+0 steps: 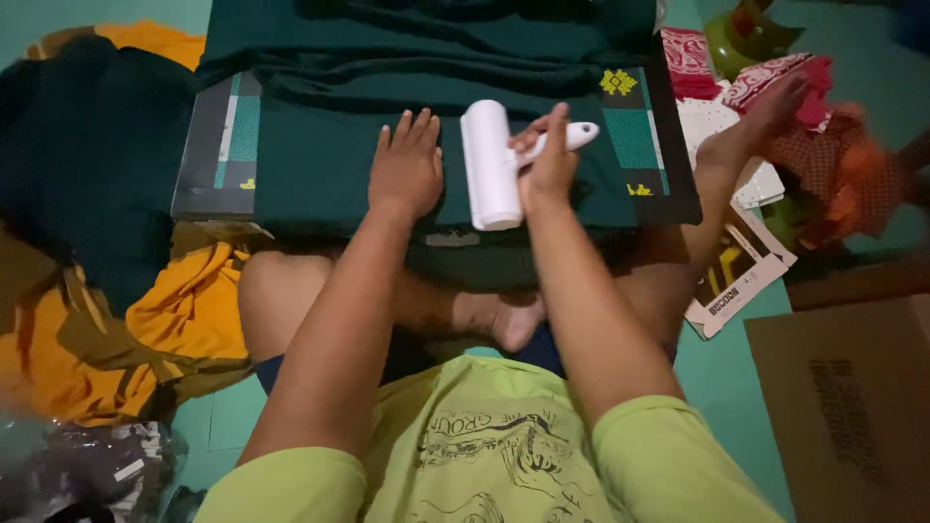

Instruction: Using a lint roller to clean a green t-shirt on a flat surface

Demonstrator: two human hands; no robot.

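A dark green cloth (pixel 320 155) lies spread over a dark cutting mat (pixel 221 145) in front of me. My left hand (pixel 407 167) rests flat on the cloth, fingers together and holding nothing. Just to its right, my right hand (pixel 547 160) grips the white handle of a lint roller (pixel 489 165). The white roll lies on the cloth, its long axis pointing away from me. More folded green cloth (pixel 426 48) is piled at the far side of the mat.
Orange and dark fabric (pixel 126 320) is heaped at the left. Red patterned cloths (pixel 765 82), papers and a printed card (pixel 736 276) lie at the right. A cardboard box (pixel 852 397) sits at the near right. My crossed legs are under the mat's near edge.
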